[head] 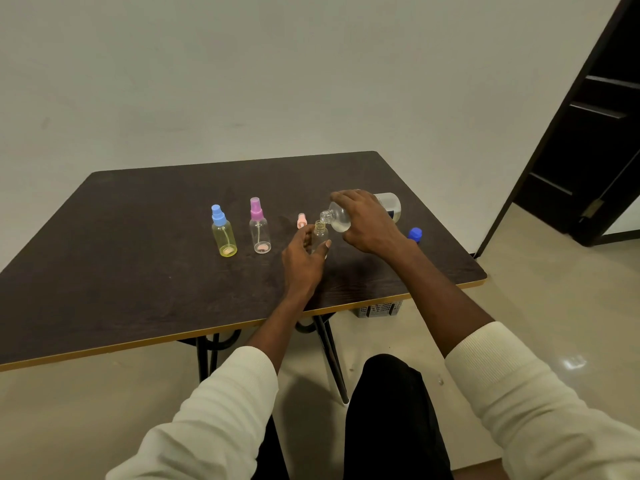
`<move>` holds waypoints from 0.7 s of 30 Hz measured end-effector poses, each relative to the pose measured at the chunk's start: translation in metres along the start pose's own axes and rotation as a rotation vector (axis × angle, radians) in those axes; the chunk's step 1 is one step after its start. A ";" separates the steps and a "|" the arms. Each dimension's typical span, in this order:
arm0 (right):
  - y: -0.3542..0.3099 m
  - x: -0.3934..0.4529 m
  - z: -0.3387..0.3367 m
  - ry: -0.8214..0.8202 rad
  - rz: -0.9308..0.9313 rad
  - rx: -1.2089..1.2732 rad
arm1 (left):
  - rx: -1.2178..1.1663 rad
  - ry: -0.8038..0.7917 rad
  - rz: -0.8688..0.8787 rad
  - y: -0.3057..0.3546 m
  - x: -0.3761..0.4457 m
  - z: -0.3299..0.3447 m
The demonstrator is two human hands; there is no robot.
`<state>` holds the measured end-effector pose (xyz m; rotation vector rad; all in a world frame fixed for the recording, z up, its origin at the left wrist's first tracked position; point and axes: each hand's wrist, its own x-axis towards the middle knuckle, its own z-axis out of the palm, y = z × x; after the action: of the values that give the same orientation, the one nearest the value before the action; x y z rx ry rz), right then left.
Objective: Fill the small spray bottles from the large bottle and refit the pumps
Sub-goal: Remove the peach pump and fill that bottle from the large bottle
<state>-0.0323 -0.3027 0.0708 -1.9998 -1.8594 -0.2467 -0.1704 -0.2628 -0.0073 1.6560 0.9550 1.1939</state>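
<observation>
- A dark counter (pixel 138 271) stands against a pale wall, seen from above by the seated person who is working at it.
- Far left stands a yellow bottle (pixel 224 239) with a blue pump fitted; just right of it is a clear bottle (pixel 260 233) with a pink pump.
- A loose peach pump (pixel 301 220) lies behind the open small bottle (pixel 319 234).
- The left hand (pixel 304 258) reaches forward, fingers and thumb curled round that small bottle, holding it upright on the counter.
- The right hand (pixel 363 225) grips the large bottle (pixel 349 214) from above, tipped nearly flat, its mouth just over the small neck.
- To pour well, tilt slowly, keep the mouths lined up, and stop before overflow.
- A blue cap (pixel 415 234) sits at the far right.
</observation>
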 end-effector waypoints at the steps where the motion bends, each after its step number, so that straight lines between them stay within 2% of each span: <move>1: 0.000 0.000 0.000 0.001 -0.002 -0.001 | -0.005 -0.002 -0.003 0.000 0.000 0.000; 21: 0.001 -0.001 0.000 0.007 -0.010 0.005 | -0.038 0.001 -0.009 0.001 -0.002 0.000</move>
<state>-0.0316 -0.3039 0.0705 -1.9846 -1.8643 -0.2512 -0.1705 -0.2647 -0.0070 1.6201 0.9343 1.2002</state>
